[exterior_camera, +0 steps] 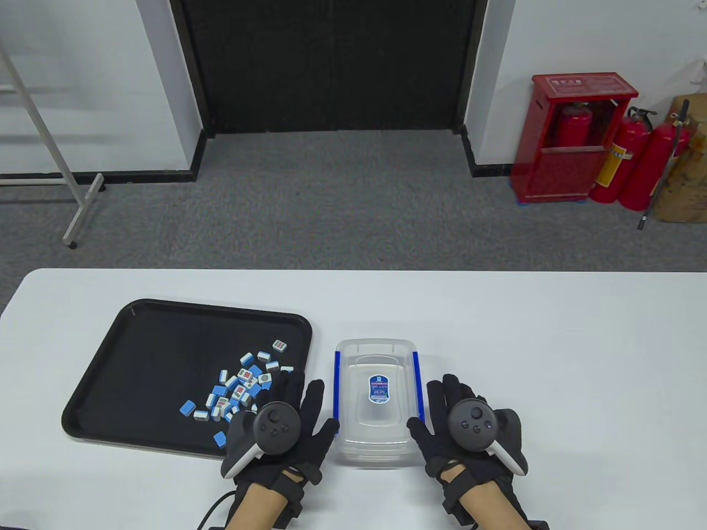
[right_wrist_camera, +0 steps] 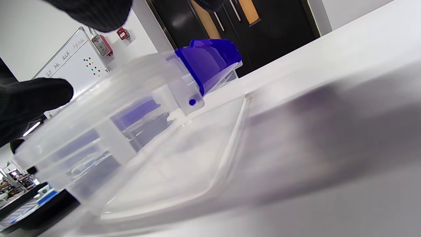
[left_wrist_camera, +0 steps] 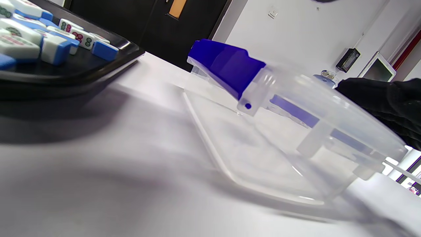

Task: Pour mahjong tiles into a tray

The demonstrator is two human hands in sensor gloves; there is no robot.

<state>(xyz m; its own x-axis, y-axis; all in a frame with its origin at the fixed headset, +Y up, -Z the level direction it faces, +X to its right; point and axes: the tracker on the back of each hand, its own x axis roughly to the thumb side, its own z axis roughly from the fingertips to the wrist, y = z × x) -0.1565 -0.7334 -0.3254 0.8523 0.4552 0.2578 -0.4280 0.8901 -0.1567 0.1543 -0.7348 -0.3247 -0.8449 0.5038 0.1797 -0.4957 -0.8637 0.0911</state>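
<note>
Just beside tray [exterior_camera: 138,326], clear box [exterior_camera: 375,441].

Illumination is bright, even and overhead in all three views. The table view is sharp, with mild barrel distortion bowing the table [exterior_camera: 497,331] edge. Soft shadows lie beneath both wrist cameras. The clear box [left_wrist_camera: 296,148] is sharp near its blue latch; foreground tabletop is blurred. Faint glare marks the black tray [exterior_camera: 138,353].

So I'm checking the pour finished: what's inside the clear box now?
Nothing shows inside the clear box, only a label on its bottom. The mahjong tiles lie in the black tray; the left hand hides some.
</note>
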